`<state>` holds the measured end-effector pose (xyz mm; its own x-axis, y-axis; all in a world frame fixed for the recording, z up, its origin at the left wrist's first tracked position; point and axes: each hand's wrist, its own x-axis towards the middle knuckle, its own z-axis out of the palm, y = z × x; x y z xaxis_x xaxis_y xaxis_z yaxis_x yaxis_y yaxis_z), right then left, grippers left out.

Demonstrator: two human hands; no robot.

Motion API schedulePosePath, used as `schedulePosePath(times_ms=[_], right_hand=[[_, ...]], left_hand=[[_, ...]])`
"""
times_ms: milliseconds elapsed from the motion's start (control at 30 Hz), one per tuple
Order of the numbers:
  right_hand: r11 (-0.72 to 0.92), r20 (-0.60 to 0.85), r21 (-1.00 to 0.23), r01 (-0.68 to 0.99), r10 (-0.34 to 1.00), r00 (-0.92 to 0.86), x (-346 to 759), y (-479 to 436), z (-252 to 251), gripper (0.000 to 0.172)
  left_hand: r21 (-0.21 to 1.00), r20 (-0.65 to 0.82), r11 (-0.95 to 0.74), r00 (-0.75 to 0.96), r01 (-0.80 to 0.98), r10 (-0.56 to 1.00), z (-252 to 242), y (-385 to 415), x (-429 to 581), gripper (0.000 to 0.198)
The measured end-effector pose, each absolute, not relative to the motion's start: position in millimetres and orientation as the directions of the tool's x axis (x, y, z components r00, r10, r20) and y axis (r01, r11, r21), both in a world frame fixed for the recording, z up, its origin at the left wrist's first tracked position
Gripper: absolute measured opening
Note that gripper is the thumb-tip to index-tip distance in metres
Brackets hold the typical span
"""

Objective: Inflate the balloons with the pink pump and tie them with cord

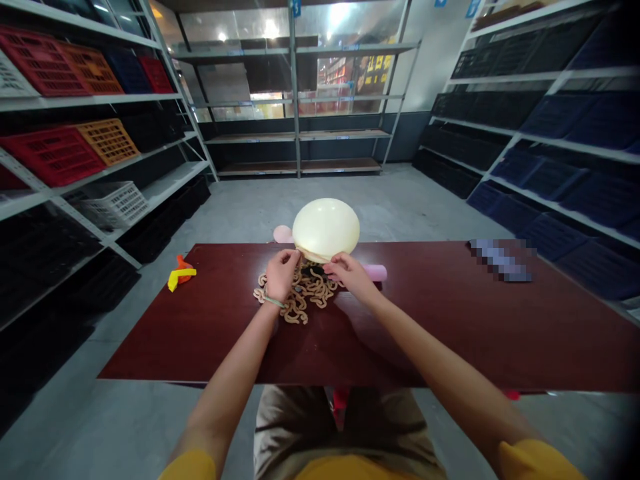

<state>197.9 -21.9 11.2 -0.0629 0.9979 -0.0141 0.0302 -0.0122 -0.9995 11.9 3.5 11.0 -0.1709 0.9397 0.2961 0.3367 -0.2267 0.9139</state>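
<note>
Yellow sleeves [193,465] and khaki trousers [287,427] are closest to us, at the bottom of the view, with our two bare arms reaching forward over a dark red-brown table [440,333]. Beyond its middle, near the far edge, a large, inflated pale yellow balloon [326,225] sits just ahead of our hands. Along its near, lower edge runs a thin beige strip [313,256]. Our left hand [281,275], a pale green band [274,302] round its wrist, is curled, thumb and index finger pinched on the strip's left end. Our right hand [349,272] is loosely bent, fingertips close together at the right end; we cannot tell whether it grips.

Beneath and between our hands lies a heap of tan, squiggle-shaped pieces [319,291]. A pink cylinder [376,273] lies just beyond our right hand, and a small pink rounded object [283,234] shows beside the balloon's left. Limp yellow [176,277] and orange-red balloons [184,261] lie together at the table's left; a pixelated item [503,260] lies far right. Shelves of plastic crates [55,155] flank us.
</note>
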Motion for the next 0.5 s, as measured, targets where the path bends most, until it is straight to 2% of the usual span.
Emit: schedulePosePath(times_ms=[133, 267, 400, 500], right_hand=[[-0.133, -0.132, -0.964, -0.229, 0.991, -0.019, 191.3, -19.7, 13.2, 0.021], [-0.114, -0.119, -0.918, -0.379, 0.993, -0.011, 186.5, -16.1, 15.9, 0.021], [-0.02, -0.046, -0.942, -0.335, 0.996, 0.071, 190.0, -11.7, 14.5, 0.02], [-0.014, -0.048, -0.964, -0.266, 0.992, 0.119, 199.7, -9.0, 10.8, 0.019]], left_hand=[[0.968, 0.205, -0.179, -0.144, 0.174, 0.968, 16.6, 4.1, 31.9, 0.032], [0.942, 0.272, -0.237, -0.128, 0.236, 0.954, 28.2, -1.3, 54.9, 0.031], [0.93, 0.291, -0.243, -0.148, 0.276, 0.945, 32.1, -2.4, 71.3, 0.03], [0.937, 0.286, -0.242, -0.157, 0.252, 0.945, 26.1, -0.7, 81.8, 0.027]])
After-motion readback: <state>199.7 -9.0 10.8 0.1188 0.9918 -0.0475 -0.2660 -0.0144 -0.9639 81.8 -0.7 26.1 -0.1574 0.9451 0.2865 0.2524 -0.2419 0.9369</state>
